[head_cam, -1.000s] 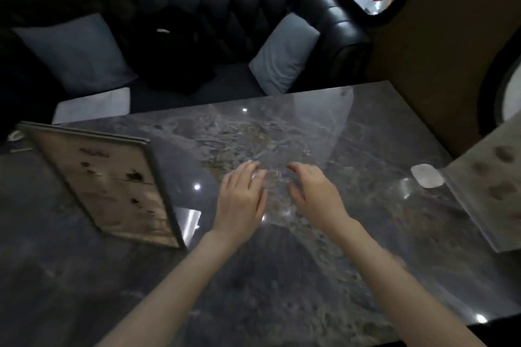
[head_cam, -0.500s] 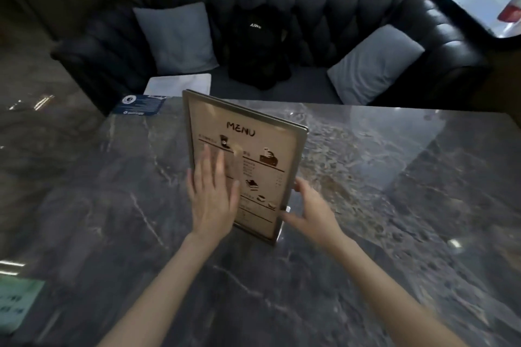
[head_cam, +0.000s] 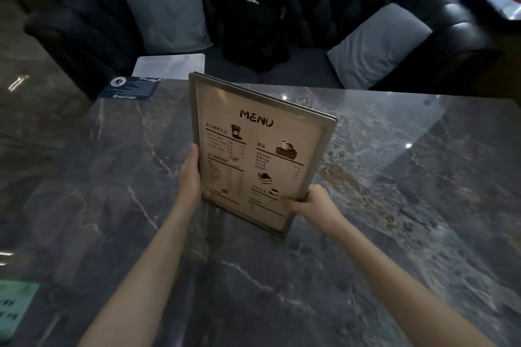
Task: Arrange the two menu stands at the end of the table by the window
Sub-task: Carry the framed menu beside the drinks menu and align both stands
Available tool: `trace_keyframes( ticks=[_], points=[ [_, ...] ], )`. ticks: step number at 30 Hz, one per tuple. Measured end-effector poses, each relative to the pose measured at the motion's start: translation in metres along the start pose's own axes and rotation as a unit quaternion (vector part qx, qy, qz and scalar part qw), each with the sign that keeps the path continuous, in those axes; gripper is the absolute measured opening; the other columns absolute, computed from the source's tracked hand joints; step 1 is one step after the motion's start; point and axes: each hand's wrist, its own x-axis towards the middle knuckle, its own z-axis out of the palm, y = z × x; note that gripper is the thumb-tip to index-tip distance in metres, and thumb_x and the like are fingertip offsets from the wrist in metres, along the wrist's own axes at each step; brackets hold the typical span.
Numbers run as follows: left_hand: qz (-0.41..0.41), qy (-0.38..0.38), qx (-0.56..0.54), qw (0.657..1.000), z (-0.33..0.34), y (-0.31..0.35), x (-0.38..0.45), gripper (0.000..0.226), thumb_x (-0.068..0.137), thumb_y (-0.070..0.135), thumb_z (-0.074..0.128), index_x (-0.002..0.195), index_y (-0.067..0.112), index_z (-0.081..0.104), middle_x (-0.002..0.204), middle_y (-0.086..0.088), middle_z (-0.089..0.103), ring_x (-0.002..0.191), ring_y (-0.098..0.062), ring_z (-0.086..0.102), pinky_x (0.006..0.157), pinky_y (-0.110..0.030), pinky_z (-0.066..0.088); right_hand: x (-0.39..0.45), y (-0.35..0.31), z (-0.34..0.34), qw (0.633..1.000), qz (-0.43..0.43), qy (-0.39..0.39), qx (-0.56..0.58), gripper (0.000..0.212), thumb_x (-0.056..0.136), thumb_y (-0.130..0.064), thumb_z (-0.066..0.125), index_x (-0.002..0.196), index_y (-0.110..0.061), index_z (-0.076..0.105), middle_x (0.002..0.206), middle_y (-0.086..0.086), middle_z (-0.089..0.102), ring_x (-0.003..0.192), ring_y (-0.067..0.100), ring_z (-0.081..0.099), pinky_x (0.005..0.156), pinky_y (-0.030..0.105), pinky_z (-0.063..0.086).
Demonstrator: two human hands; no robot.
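Both hands, left hand (head_cam: pixel 190 177) and right hand (head_cam: pixel 313 205), grip the menu stand (head_cam: pixel 259 149) by its edges above the tabletop (head_cam: pixel 394 205); its slick frame could slip and topple.

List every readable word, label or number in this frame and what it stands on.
"MENU": heading of the metal-framed menu stand held by both hands.
"AIW", cut off: white print on the black backpack.
Menu item lines and prices: too small to read.
Dark blue leaflet and green card: print blurred.

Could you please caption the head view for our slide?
Both hands, left and right, hold a menu stand upright above the table.
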Motion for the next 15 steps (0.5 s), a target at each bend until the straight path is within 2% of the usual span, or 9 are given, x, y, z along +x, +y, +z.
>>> trace_keyframes(
  ticks=[3, 7, 8, 11, 15],
  points=[
    [0.008, 0.004, 0.003, 1.000, -0.002, 0.003, 0.007, 0.041, 0.093, 0.054, 0.033, 0.089, 0.030, 0.066, 0.098, 0.002, 0.068, 0.098, -0.018, 0.063, 0.084, -0.033, 0.051, 0.002, -0.001, -0.004, 1.000, 0.009, -0.015, -0.015, 0.031, 0.081, -0.009, 0.065, 0.112, -0.008, 0.065, 0.115, 0.006, 0.068, 0.104, 0.017, 0.064, 0.090, 0.030, 0.053],
    [0.002, -0.006, -0.017, 1.000, -0.001, 0.003, 0.009, 0.042, 0.092, 0.053, 0.037, 0.086, 0.024, 0.068, 0.089, 0.004, 0.071, 0.080, -0.008, 0.069, 0.061, -0.020, 0.053, 0.005, -0.002, -0.011, 0.998, 0.029, -0.048, -0.028, 0.032, 0.079, -0.009, 0.066, 0.111, -0.007, 0.065, 0.114, 0.008, 0.069, 0.101, 0.019, 0.066, 0.091, 0.040, 0.055],
    [0.002, -0.021, -0.027, 0.999, -0.001, 0.003, 0.008, 0.042, 0.091, 0.053, 0.037, 0.089, 0.024, 0.068, 0.091, 0.004, 0.071, 0.079, -0.006, 0.070, 0.060, -0.019, 0.054, 0.006, -0.004, -0.013, 0.997, 0.033, -0.057, -0.037, 0.031, 0.078, -0.008, 0.064, 0.109, -0.005, 0.065, 0.112, 0.010, 0.070, 0.099, 0.021, 0.067, 0.089, 0.042, 0.055],
    [-0.006, -0.057, -0.055, 0.997, -0.003, 0.005, 0.006, 0.047, 0.079, 0.062, 0.044, 0.096, 0.025, 0.068, 0.104, 0.001, 0.070, 0.091, -0.008, 0.067, 0.074, -0.028, 0.051, 0.009, -0.011, -0.018, 0.994, 0.046, -0.085, -0.048, 0.032, 0.074, -0.004, 0.061, 0.106, 0.001, 0.063, 0.108, 0.016, 0.069, 0.096, 0.027, 0.067, 0.083, 0.046, 0.057],
    [-0.020, -0.050, -0.091, 0.994, -0.003, 0.007, 0.004, 0.064, 0.063, 0.071, 0.055, 0.102, 0.022, 0.070, 0.114, -0.006, 0.069, 0.104, -0.019, 0.066, 0.088, -0.039, 0.051, 0.010, -0.021, -0.017, 0.993, 0.049, -0.100, -0.034, 0.039, 0.080, 0.002, 0.053, 0.117, -0.009, 0.053, 0.109, 0.004, 0.060, 0.098, 0.021, 0.061, 0.069, 0.026, 0.058]
  ],
)
